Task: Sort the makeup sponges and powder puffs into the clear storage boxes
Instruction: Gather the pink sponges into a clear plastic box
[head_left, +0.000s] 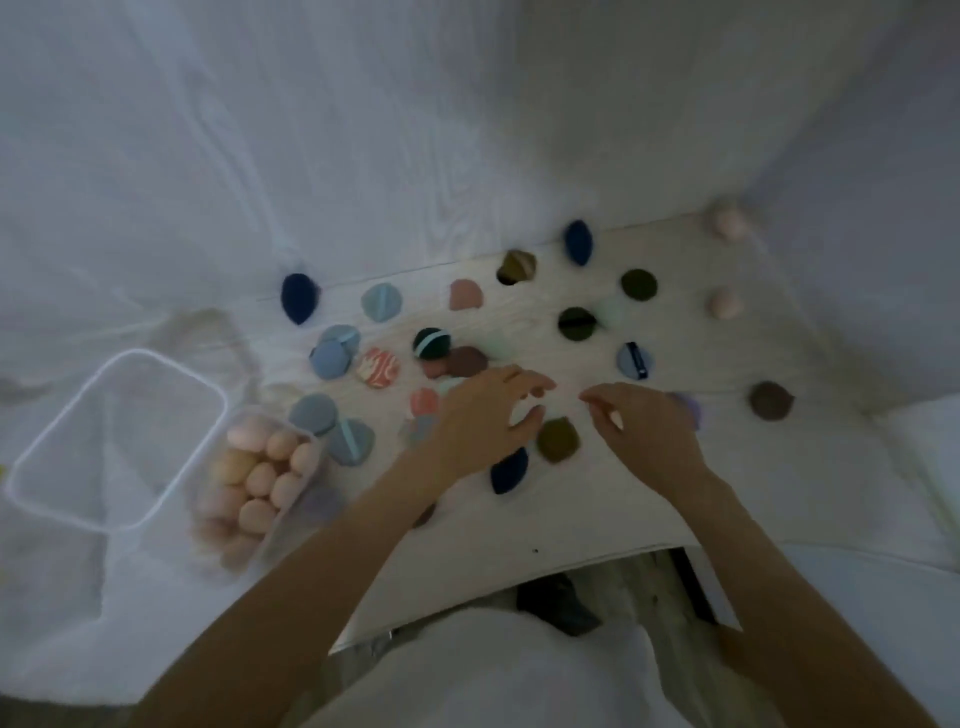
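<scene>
From my head camera I look down on a pale wooden table (597, 499) with a faint grain, and white crumpled cloth (260, 130) lies around it. Many soft round powder puffs (382, 302) are scattered on the wood: flat discs in grey-blue, coral, olive and brown, some with a ribbon band across. Between them lie drop-shaped makeup sponges (297, 298) in dark blue, and two pale pink ones stand far to the right. At the left, a clear storage box (311, 457) of thin plastic is filled with peach, egg-shaped sponges. Beside it lies a clear rectangular lid or second box (117, 439); I cannot tell which.

The picture is dim and blurred, so small colours under my fingers are hard to name. My left forearm hides part of some puffs.

My left hand (485, 415) is over the middle of the table, fingers loosely spread and bent, and I cannot tell if it touches the puffs below. My right hand (647, 423) is near it, thumb and forefinger close together, but I cannot see anything between them.
</scene>
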